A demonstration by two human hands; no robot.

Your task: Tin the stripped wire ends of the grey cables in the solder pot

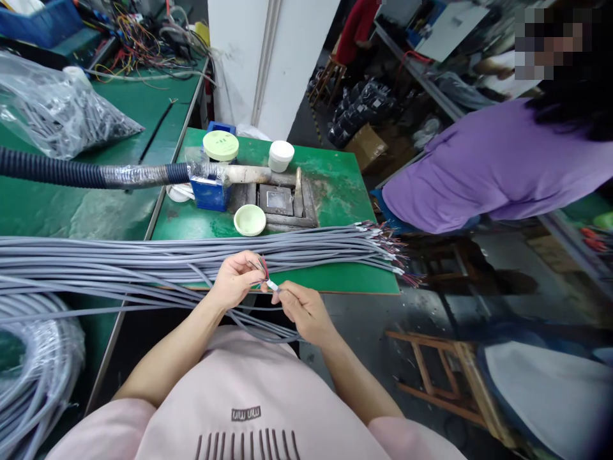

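Note:
My left hand (234, 281) is closed round the end of a grey cable (249, 329), whose thin red and dark inner wires (262, 267) fan out above my fingers. My right hand (304, 310) pinches a small white piece (272, 285) at those wire tips, right beside the left hand. The cable loops down below both hands, in front of my pink shirt. Just beyond my hands a thick bundle of grey cables (191, 255) lies across the green table (335, 185), its stripped coloured ends (393, 252) sticking out past the right edge.
A solder pot (278, 201) with a corrugated hose (71, 172) sits behind the bundle, with a green lid (249, 220) and white jars (280, 155). Coiled grey cable (33, 358) lies lower left. A person in purple (488, 166) bends at right; a wooden stool (445, 377) stands below.

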